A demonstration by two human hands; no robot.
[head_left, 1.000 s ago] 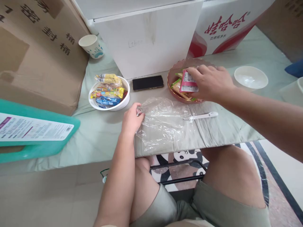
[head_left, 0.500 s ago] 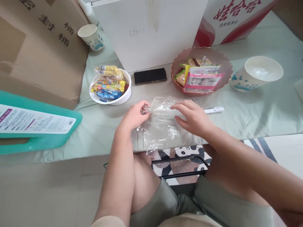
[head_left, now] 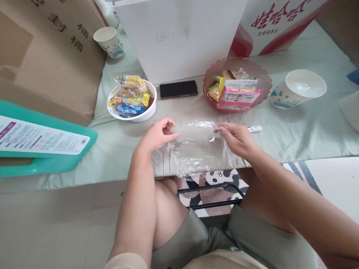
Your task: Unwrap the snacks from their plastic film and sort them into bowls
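Observation:
A thin, crinkled clear plastic bag (head_left: pixel 196 153) is spread between my hands over the front of the cloth-covered table (head_left: pixel 294 138), its lower end reaching past the edge. My left hand (head_left: pixel 158 134) is curled at the bag's upper left side, with the plastic at its fingertips. At the upper right corner, my right hand (head_left: pixel 235 137) pinches the plastic between thumb and fingers. Part of a white plastic handle (head_left: pixel 255 129) shows just beyond the right hand; the rest of it is hidden.
Behind the bag lie a phone (head_left: pixel 178 89), a white bowl (head_left: pixel 151 108) of wrapped snacks and a pink bowl (head_left: pixel 209 80) of packets. Paper cups (head_left: pixel 280 93) stand right and far left. A white box (head_left: pixel 182 41), a cardboard box (head_left: pixel 64 71) and a green container (head_left: pixel 56 166) flank them.
My right hand has closed on the bag's upper right corner and moved slightly right. The bag's top edge is now stretched wider between both hands. My left hand stays nearly in place.

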